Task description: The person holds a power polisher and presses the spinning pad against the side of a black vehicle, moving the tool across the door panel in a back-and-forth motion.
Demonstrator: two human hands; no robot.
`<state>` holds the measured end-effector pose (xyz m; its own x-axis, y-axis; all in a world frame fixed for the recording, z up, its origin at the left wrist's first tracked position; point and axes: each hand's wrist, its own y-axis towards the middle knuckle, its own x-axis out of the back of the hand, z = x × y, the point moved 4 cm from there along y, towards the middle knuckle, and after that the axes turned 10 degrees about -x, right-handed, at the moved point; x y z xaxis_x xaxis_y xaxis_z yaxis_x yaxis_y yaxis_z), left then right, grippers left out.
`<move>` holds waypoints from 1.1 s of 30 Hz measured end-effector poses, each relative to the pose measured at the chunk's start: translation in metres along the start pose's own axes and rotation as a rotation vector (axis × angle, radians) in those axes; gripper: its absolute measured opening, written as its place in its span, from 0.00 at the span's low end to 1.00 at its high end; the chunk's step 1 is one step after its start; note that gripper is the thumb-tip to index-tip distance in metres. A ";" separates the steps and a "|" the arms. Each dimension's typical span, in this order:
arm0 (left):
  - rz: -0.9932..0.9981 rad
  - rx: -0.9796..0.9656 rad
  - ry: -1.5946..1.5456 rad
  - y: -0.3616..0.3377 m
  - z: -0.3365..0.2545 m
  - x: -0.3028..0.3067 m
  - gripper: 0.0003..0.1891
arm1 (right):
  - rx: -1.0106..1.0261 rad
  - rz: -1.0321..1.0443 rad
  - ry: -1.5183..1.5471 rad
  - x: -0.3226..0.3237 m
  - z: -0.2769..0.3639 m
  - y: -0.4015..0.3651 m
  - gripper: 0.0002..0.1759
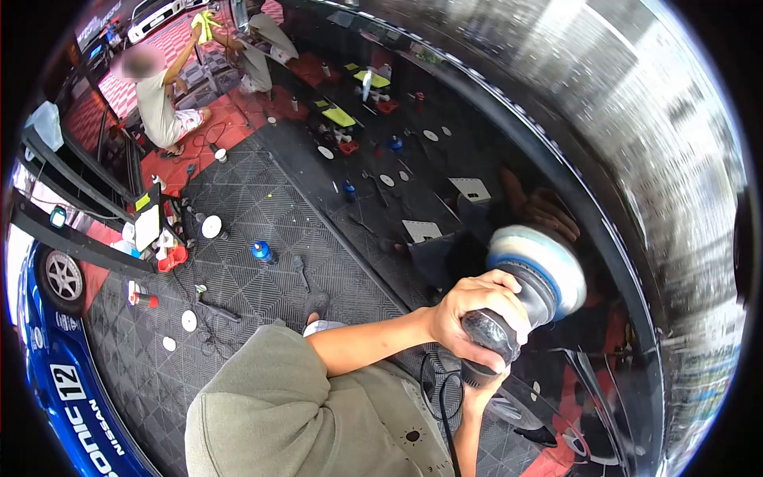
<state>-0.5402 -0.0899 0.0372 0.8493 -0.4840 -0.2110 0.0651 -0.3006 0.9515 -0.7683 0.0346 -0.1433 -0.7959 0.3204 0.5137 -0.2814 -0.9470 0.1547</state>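
My left hand [481,310] is wrapped over the head of a black power polisher [493,334]. Below it, my right hand [485,393] grips the rear end of the same tool, partly hidden by it. The round pale polishing pad [548,266] with a blue band faces a glossy black car panel [445,159]; whether it presses on the surface is hard to tell. A black cord [449,421] hangs from the polisher. The panel mirrors the floor and the things on it.
On the dark tiled floor [246,191] lie a blue bottle [261,251], white discs [211,226], a brush [301,273] and cables. A cart [147,226] stands left, near a blue car [67,374]. Another person [159,107] crouches at upper left, holding a yellow cloth [205,28].
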 end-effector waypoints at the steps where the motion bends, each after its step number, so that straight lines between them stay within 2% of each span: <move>1: -0.003 -0.018 -0.013 0.002 -0.001 0.014 0.25 | 0.049 -0.013 -0.056 -0.008 0.012 0.004 0.56; 7: -0.039 -0.027 -0.021 0.015 -0.012 0.086 0.28 | 0.182 -0.010 -0.127 -0.063 0.063 0.024 0.59; 12: -0.055 -0.015 -0.032 0.027 -0.018 0.145 0.28 | 0.171 -0.050 -0.186 -0.104 0.085 0.030 0.60; 14: -0.052 -0.011 -0.044 0.031 -0.019 0.167 0.29 | 0.103 0.013 -0.131 -0.124 0.095 0.034 0.57; 16: -0.104 -0.011 -0.062 0.034 -0.021 0.187 0.24 | 0.082 0.018 -0.119 -0.142 0.106 0.037 0.57; 18: -0.113 -0.015 -0.077 0.035 -0.022 0.206 0.25 | 0.144 0.019 -0.089 -0.160 0.124 0.043 0.59; 19: -0.131 -0.006 -0.087 0.035 -0.022 0.216 0.25 | 0.141 0.020 -0.167 -0.166 0.134 0.044 0.58; 23: -0.177 0.028 -0.094 0.033 -0.024 0.245 0.26 | 0.073 0.056 -0.148 -0.186 0.143 0.047 0.57; 28: -0.191 0.034 -0.074 0.034 -0.026 0.255 0.27 | 0.062 0.078 -0.143 -0.193 0.154 0.047 0.56; 33: -0.152 0.041 -0.033 0.024 -0.023 0.213 0.27 | 0.054 0.011 -0.147 -0.162 0.132 0.038 0.57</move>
<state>-0.3461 -0.1814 0.0199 0.8136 -0.4565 -0.3601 0.1699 -0.4058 0.8981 -0.5792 -0.0556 -0.1095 -0.7106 0.3076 0.6328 -0.2412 -0.9514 0.1916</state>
